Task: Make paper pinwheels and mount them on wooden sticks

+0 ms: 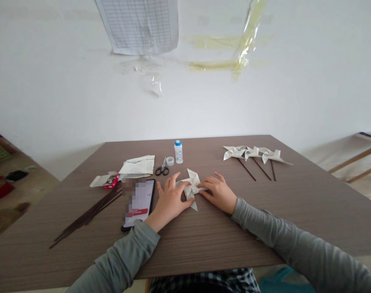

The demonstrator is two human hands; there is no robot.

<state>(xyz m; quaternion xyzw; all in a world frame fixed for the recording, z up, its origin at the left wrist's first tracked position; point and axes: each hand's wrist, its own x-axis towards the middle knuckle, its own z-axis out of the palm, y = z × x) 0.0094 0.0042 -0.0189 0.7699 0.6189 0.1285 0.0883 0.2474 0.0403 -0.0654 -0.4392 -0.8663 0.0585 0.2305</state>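
A folded paper pinwheel (192,176) made of printed paper lies on the table between my hands. My left hand (170,200) has its thumb and a finger on the pinwheel's left side and lower blade, with other fingers raised. From the right, my right hand (219,192) pinches the tip of another blade. Just beyond my hands are a pair of scissors (162,169), a small clear cap (170,161) and a white glue bottle (178,152) with a blue top. Beside my left wrist lies a phone (139,203).
Three paper pinwheels on dark sticks (255,169) lie at the back right of the brown table (222,240). To the left are folded paper sheets (138,167), a small open red box (111,180) and a bundle of dark sticks (87,211). A white wall (203,106) stands behind.
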